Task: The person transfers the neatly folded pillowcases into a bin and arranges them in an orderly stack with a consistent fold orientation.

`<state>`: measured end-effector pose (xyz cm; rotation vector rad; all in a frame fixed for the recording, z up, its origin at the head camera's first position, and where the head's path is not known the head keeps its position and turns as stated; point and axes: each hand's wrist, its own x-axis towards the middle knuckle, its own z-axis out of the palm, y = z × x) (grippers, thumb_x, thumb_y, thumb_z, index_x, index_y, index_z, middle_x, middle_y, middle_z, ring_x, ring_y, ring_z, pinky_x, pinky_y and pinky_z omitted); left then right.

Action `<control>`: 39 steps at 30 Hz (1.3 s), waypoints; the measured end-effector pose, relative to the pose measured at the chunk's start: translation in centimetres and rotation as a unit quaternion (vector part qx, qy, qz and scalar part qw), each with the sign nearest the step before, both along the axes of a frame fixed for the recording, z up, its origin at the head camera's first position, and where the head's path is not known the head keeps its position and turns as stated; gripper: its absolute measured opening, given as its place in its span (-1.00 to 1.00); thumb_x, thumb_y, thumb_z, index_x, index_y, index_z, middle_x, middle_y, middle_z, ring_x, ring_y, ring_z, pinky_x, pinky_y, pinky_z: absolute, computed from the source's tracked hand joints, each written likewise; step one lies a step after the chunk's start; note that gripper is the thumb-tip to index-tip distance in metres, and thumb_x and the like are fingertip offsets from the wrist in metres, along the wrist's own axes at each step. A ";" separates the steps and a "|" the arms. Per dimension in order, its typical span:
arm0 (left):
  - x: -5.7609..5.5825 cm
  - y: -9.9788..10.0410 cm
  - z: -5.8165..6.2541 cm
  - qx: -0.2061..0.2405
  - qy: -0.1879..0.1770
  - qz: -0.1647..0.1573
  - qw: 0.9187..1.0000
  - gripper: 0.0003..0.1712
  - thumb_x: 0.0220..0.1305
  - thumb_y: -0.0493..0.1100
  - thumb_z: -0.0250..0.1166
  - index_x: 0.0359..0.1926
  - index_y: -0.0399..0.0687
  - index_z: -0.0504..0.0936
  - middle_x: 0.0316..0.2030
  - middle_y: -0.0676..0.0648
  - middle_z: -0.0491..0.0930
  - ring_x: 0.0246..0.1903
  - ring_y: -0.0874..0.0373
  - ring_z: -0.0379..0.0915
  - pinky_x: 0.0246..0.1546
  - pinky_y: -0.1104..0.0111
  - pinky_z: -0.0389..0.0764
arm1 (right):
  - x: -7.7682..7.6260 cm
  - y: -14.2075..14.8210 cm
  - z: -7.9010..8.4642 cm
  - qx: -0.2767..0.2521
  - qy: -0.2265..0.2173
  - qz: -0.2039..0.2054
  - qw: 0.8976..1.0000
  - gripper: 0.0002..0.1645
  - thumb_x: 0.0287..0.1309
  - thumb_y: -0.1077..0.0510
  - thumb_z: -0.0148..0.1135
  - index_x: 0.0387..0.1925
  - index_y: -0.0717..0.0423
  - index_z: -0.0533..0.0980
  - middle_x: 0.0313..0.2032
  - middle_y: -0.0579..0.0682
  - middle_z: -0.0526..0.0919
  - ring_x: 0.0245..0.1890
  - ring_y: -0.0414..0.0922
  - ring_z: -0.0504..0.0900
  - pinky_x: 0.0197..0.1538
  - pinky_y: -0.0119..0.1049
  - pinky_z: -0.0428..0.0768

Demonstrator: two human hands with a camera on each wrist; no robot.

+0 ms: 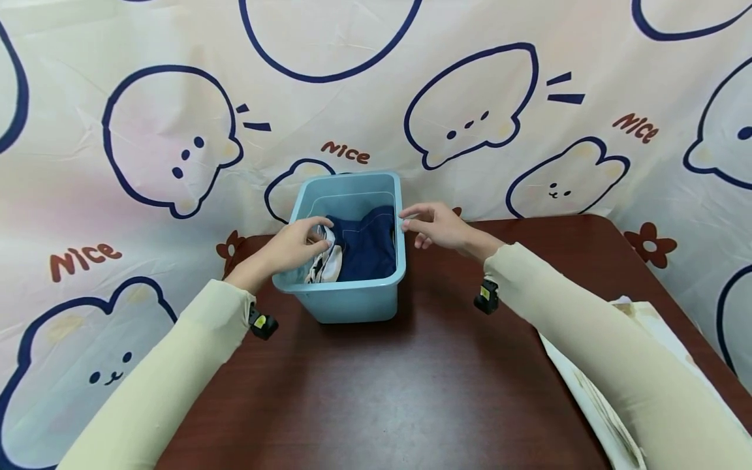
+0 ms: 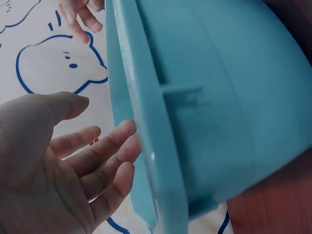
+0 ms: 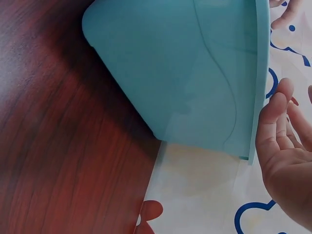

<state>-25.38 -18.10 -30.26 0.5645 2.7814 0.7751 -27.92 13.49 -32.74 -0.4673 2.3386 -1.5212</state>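
- Toward the back of the brown table [image 1: 388, 405], a light-blue bin [image 1: 355, 301] stands upright, close to the printed backdrop [image 1: 352, 108], with its opening facing up.
- Inside the bin lie a navy garment [image 1: 369, 251], which fills most of the visible bottom, and a white patterned cloth [image 1: 333, 264] along the left side, partly overlapped in view by the fingers.
- The left hand [image 1: 296, 243] reaches over the bin's left rim; its fingers are loosely bent, thumb well apart from them, and its palm has hold of nothing. Its fingertips are very near the rim; whether they touch it or the patterned cloth, I cannot tell.
- The right hand [image 1: 435, 225] is at the opposite rim, fingers slightly bent and parted, gripping nothing; contact with the rim is unclear.
- Both arms wear pale sleeves [image 1: 564, 313], and a small black device [image 1: 486, 297] hangs under each wrist.
- Beneath the right forearm, a flat white item [image 1: 578, 385] lies at the table's right side, partly hidden.
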 end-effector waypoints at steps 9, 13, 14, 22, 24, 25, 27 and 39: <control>1.1 0.6 -0.1 0.064 -0.013 -0.016 0.998 -0.51 0.51 -0.16 0.10 0.38 -0.16 0.39 -0.01 -0.25 0.73 -0.04 -0.11 0.67 0.04 0.03 0.64 | 0.7 1.3 -0.3 0.001 0.033 0.007 0.999 -0.58 0.51 0.13 0.04 0.28 0.19 0.48 0.01 0.22 0.66 -0.43 -0.11 0.61 -0.24 -0.30 0.67; 1.7 0.8 -0.1 0.095 -0.026 -0.025 0.995 -0.52 0.53 -0.15 0.09 0.39 -0.15 0.39 -0.02 -0.23 0.74 -0.08 -0.06 0.68 0.02 0.05 0.66 | 1.1 1.9 -0.5 -0.011 0.052 0.012 0.999 -0.59 0.50 0.16 0.05 0.26 0.23 0.49 -0.03 0.22 0.67 -0.46 -0.11 0.60 -0.29 -0.29 0.67; 1.9 0.9 -0.1 0.099 -0.029 -0.026 0.994 -0.52 0.53 -0.15 0.10 0.39 -0.15 0.39 -0.02 -0.23 0.74 -0.08 -0.04 0.68 0.02 0.06 0.66 | 1.2 2.1 -0.5 -0.012 0.055 0.013 0.998 -0.60 0.50 0.17 0.05 0.25 0.23 0.49 -0.03 0.22 0.67 -0.46 -0.12 0.60 -0.30 -0.30 0.66; 3.7 1.9 -0.2 0.121 -0.032 -0.048 0.991 -0.51 0.52 -0.17 0.11 0.39 -0.16 0.39 -0.02 -0.24 0.74 -0.05 -0.11 0.67 -0.04 0.11 0.64 | 2.5 3.8 -0.9 0.013 0.068 0.016 0.998 -0.63 0.49 0.15 0.09 0.21 0.19 0.52 -0.01 0.22 0.68 -0.44 -0.01 0.61 -0.32 -0.32 0.66; 4.0 2.2 -0.3 0.129 -0.033 -0.052 0.990 -0.51 0.51 -0.18 0.12 0.39 -0.17 0.39 -0.02 -0.24 0.74 -0.08 -0.08 0.68 0.01 0.06 0.66 | 2.9 4.2 -0.9 0.011 0.070 0.017 0.997 -0.63 0.49 0.14 0.09 0.21 0.19 0.52 -0.02 0.20 0.69 -0.43 0.03 0.61 -0.32 -0.30 0.66; 4.1 2.3 -0.4 0.131 -0.032 -0.056 0.989 -0.51 0.51 -0.19 0.13 0.38 -0.18 0.40 -0.03 -0.24 0.74 -0.10 -0.05 0.68 0.04 0.05 0.66 | 3.0 4.4 -1.0 0.009 0.071 0.019 0.997 -0.63 0.49 0.14 0.09 0.21 0.19 0.52 -0.03 0.18 0.69 -0.43 0.03 0.61 -0.33 -0.29 0.66; 4.3 2.5 -0.5 0.134 -0.034 -0.061 0.988 -0.52 0.51 -0.20 0.13 0.38 -0.18 0.41 -0.03 -0.23 0.74 -0.13 0.01 0.68 0.07 0.05 0.66 | 3.3 4.7 -1.1 0.008 0.073 0.024 0.997 -0.62 0.49 0.13 0.10 0.21 0.19 0.52 -0.03 0.17 0.69 -0.43 0.03 0.62 -0.33 -0.28 0.66; 5.9 3.5 -0.5 0.143 -0.031 -0.058 0.988 -0.52 0.50 -0.13 0.16 0.37 -0.07 0.44 0.03 -0.16 0.73 0.03 0.03 0.65 0.12 0.05 0.62 | 5.0 6.5 -1.9 0.013 0.058 0.031 0.998 -0.64 0.48 0.13 0.11 0.21 0.16 0.52 -0.01 0.22 0.68 -0.44 -0.08 0.62 -0.33 -0.27 0.67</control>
